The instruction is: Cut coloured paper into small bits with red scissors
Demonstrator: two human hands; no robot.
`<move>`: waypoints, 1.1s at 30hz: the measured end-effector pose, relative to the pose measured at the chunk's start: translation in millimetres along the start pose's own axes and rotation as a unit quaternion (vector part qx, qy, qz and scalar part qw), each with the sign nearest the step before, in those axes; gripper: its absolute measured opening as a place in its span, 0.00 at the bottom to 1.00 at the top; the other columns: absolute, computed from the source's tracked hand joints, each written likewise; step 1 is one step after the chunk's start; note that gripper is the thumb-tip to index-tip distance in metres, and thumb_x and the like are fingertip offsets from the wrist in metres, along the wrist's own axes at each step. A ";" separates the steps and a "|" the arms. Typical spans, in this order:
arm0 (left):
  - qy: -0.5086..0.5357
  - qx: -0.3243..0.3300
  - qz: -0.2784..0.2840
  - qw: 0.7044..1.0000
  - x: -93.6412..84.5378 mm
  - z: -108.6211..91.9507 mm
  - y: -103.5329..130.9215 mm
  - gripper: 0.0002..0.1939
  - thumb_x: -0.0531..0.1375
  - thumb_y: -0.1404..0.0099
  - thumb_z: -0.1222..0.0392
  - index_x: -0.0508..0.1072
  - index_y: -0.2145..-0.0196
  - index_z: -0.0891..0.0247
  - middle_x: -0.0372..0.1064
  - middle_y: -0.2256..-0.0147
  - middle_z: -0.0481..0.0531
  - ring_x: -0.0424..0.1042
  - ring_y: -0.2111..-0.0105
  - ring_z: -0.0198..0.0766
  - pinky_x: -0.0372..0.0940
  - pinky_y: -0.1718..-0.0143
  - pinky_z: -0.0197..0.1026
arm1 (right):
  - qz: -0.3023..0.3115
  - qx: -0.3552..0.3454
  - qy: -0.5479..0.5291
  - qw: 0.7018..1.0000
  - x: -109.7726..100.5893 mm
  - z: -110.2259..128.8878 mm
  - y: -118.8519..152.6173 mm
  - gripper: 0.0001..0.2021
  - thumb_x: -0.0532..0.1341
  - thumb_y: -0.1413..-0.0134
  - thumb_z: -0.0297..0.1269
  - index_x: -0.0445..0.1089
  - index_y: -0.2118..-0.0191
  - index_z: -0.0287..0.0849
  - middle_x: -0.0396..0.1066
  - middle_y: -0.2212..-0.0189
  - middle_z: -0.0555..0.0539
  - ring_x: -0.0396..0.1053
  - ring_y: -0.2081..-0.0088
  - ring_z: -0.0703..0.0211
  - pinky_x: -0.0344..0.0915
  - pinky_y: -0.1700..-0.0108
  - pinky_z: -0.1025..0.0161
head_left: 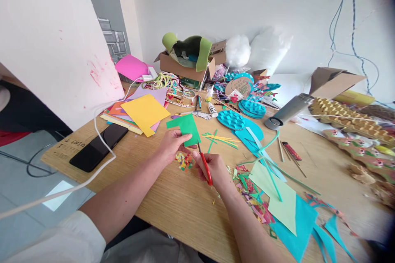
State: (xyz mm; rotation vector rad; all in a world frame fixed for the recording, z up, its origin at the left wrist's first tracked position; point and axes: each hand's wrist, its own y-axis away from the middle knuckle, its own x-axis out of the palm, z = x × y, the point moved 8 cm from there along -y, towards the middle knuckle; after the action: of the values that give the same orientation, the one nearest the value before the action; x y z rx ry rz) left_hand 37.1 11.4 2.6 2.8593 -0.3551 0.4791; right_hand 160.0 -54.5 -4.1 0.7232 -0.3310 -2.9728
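Observation:
My left hand (172, 144) pinches a sheet of green paper (187, 127) by its lower part, thumb on top. In my right hand (215, 170) is a pair of scissors with red handles (206, 169), fingers closed round them. The blades meet the paper's lower right edge; how far they are apart I cannot make out. Just below the sheet lies a small pile of colourful paper dots (184, 161), partly behind my hands. Thin green and yellow paper strips (220, 139) lie crossed on the table to the right of the sheet.
A black phone (98, 148) and a white cable (108, 150) lie at left, near stacked coloured paper (145, 111). Paper scraps (251, 195) and blue sheets (293, 226) spread at right. Glue bottles (212, 110), blue egg-carton pieces (231, 120) and a metal flask (288, 111) stand or lie farther back.

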 end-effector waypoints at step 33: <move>0.013 -0.027 0.009 1.000 7.3 3.4 4.4 0.19 0.71 0.62 0.62 0.72 0.70 0.70 0.75 0.73 0.55 0.76 0.73 0.44 0.70 0.77 0.39 | -0.016 -0.018 0.020 1.000 -0.6 0.8 -0.9 0.29 0.53 0.47 0.60 0.59 0.85 0.40 0.63 0.89 0.49 0.56 0.86 0.67 0.52 0.82 0.69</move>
State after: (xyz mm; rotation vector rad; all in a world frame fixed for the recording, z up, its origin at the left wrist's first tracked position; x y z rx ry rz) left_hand 43.6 5.0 2.8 2.7978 -0.3843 0.5028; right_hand 160.2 -53.3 -3.3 0.7902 -0.2647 -2.9804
